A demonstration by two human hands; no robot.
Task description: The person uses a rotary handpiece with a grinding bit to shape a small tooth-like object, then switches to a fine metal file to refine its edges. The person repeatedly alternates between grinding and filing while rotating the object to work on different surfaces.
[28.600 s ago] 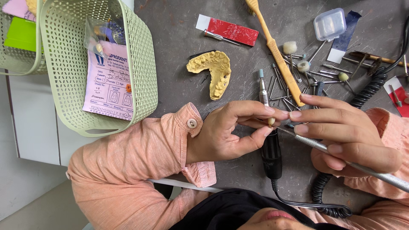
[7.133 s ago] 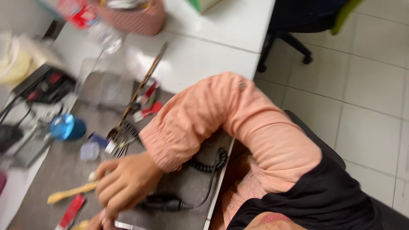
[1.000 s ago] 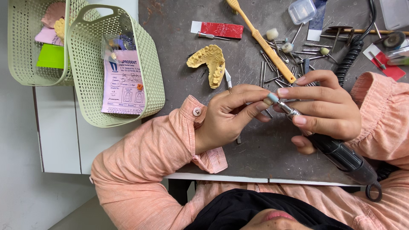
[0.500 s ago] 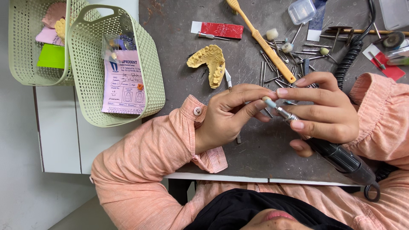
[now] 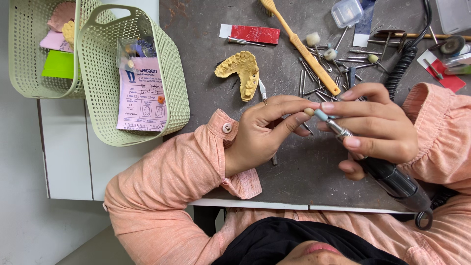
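Observation:
My left hand (image 5: 257, 135) pinches a tiny tooth-coloured piece (image 5: 309, 112) between thumb and forefinger, just above the dark grey worktop (image 5: 206, 39). My right hand (image 5: 380, 130) grips a black and silver rotary handpiece (image 5: 395, 179) like a pen. Its pale blue tip (image 5: 321, 116) touches the small piece. The handpiece's coiled black cable (image 5: 397, 73) runs off to the top right. Both wrists wear peach sleeves.
A yellow plaster dental cast (image 5: 244, 73) lies just beyond my left hand. Several metal burs (image 5: 314, 81), a yellow-handled brush (image 5: 306, 51), a red card (image 5: 255, 34) and a clear box (image 5: 347, 12) lie farther back. Two green mesh baskets (image 5: 174, 83) holding paper slips stand on the left.
Both hands stay almost where they were. The handpiece tip has shifted slightly right along the small piece, and my right fingers have resettled a little.

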